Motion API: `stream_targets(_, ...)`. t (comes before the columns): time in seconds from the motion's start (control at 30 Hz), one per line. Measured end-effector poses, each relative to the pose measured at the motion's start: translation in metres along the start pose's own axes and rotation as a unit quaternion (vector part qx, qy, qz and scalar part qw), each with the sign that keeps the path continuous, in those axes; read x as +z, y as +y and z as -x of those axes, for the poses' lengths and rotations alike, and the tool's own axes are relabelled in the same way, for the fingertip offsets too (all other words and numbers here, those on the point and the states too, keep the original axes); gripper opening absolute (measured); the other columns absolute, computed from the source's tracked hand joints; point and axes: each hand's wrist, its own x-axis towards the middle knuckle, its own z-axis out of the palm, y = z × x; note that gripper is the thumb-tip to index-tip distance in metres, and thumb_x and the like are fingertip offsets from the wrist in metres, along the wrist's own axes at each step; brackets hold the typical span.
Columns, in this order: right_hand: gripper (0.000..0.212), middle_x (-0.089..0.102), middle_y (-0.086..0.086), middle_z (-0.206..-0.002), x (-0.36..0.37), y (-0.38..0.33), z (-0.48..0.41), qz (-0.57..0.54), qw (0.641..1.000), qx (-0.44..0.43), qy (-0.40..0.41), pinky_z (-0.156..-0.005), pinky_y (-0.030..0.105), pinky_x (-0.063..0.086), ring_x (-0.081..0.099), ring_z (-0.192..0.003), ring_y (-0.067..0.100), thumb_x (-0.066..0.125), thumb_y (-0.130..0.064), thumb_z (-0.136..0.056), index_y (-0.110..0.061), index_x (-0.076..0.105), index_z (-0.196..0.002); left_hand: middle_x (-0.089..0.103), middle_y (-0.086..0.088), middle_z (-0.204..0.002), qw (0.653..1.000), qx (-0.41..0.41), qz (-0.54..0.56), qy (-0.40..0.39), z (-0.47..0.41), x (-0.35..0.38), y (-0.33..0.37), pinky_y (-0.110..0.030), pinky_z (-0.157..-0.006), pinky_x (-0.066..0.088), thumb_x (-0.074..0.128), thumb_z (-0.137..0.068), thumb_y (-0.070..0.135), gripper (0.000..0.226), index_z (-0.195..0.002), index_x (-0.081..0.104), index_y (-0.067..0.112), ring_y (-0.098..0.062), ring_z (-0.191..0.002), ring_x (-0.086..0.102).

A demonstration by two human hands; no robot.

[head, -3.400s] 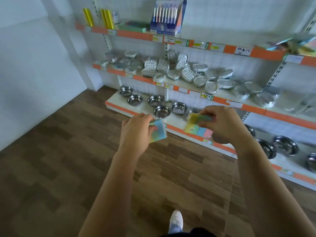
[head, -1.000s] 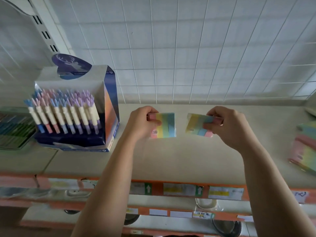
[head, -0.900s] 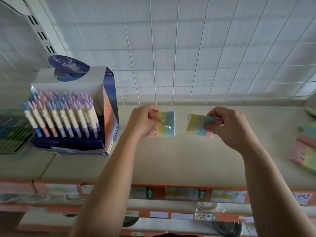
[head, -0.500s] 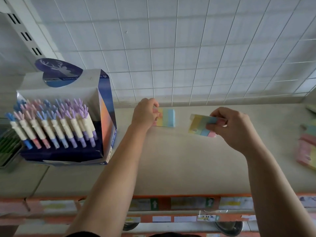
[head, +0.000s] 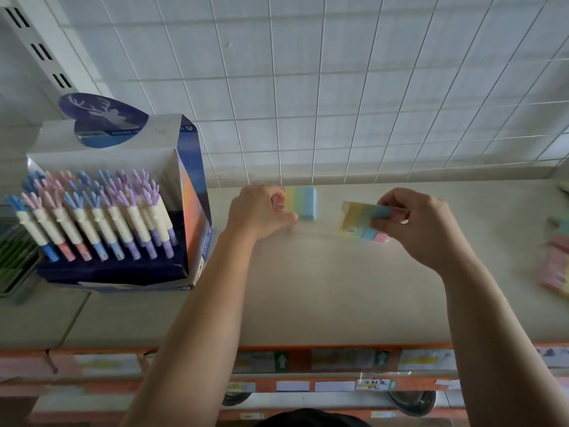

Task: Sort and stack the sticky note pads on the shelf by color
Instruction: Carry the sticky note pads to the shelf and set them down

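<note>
A pastel striped sticky note pad lies flat on the cream shelf, close to the wire grid at the back. My left hand holds its left end, with curled fingers over the pink edge. My right hand pinches a second pastel pad, tilted a little above the shelf to the right of the first. More pastel pads lie blurred at the shelf's right edge.
A blue display box of pens with antler caps stands left of my left hand. A green tray sits at the far left. The white wire grid closes the back. Orange price strips line the front edge.
My left hand has carried its pad back toward the grid and set it flat on the shelf. My right hand stays in about the same place with its pad.
</note>
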Motion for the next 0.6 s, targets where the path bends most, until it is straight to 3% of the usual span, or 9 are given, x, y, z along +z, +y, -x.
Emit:
stream_targets(0.1,0.015,0.058,-0.016,-0.066,0.001,0.0,0.0,0.003,1.0,0.0,-0.002,-0.053,0.004,0.035,0.051,-0.066,-0.01,0.073,-0.01,-0.075,-0.02,0.062,-0.078,0.059,0.006,-0.09,0.999,0.005,-0.01,0.042,0.001,0.006,-0.001,-0.034,-0.081,0.045,0.073,-0.067,0.05,0.032,-0.085,0.062,0.026,-0.02,-0.093,0.053)
stream_targets(0.3,0.016,0.058,-0.016,-0.066,0.003,0.001,-0.001,0.006,1.0,0.003,-0.003,-0.055,0.003,0.035,0.051,-0.068,-0.011,0.073,-0.01,-0.075,-0.021,0.062,-0.078,0.061,0.003,-0.11,0.997,0.008,-0.023,0.067,-0.003,0.016,-0.003,-0.035,-0.092,0.038,0.067,-0.076,0.049,0.046,-0.115,0.061,0.025,-0.023,-0.109,0.048)
stream_targets(0.6,0.015,0.058,-0.017,-0.068,0.005,0.001,-0.002,0.015,1.0,0.001,-0.009,-0.056,0.002,0.035,0.051,-0.07,-0.013,0.072,-0.011,-0.076,-0.021,0.062,-0.079,0.06,0.006,-0.113,0.996,-0.003,-0.032,0.079,-0.005,0.021,-0.004,-0.035,-0.092,0.034,0.064,-0.076,0.05,0.048,-0.117,0.058,0.027,-0.022,-0.11,0.048)
